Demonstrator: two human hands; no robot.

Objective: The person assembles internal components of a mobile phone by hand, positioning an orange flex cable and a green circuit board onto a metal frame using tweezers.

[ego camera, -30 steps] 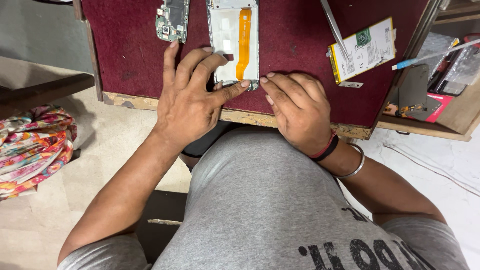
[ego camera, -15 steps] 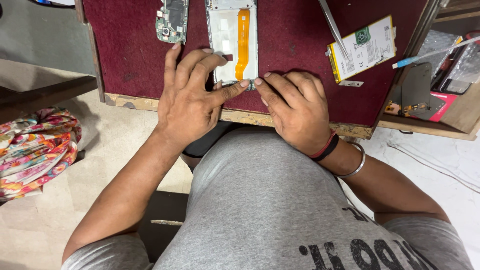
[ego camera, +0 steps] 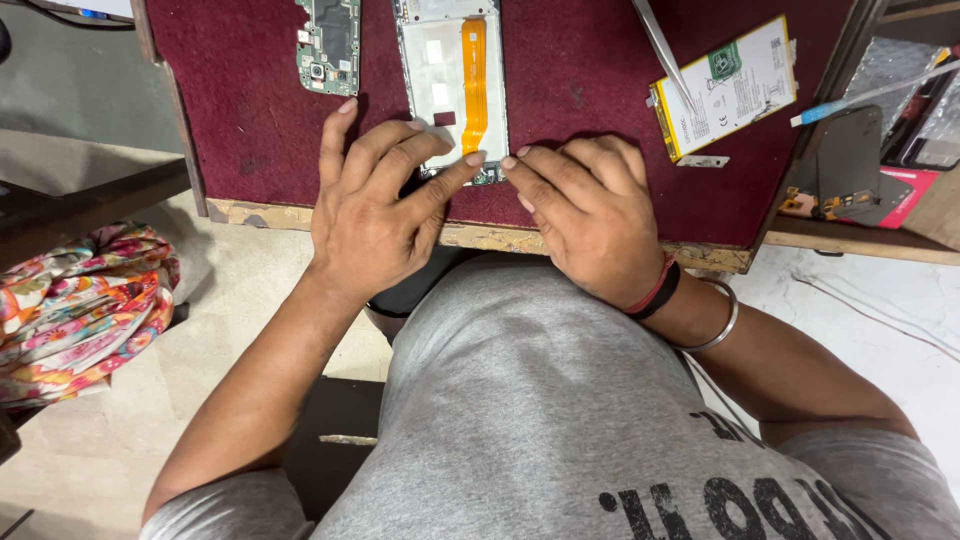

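Now both hands sit at the near end of the opened phone frame, which lies flat on the maroon mat close to the bench's front edge. My left hand lies spread, fingers loose and extended, index tip pressing down at the frame's bottom corner, other fingertips resting on its lower left edge. My right hand lies palm down just beside it, fingers mostly straight, index tip meeting the left one at the same bottom corner; neither hand grips anything, both only press. Orange flex ribbon runs down the frame's length, uncovered. Loose green circuit board sits just left of the frame, apart from it. Battery lies well to the right, with tweezers across its corner. Judgement: I am working the small part at the frame's lower end, seating or freeing it by fingertip. Next move likely calls for light, even pressure at that corner, keeping clear of the ribbon; what lies under my fingertips I cannot tell.
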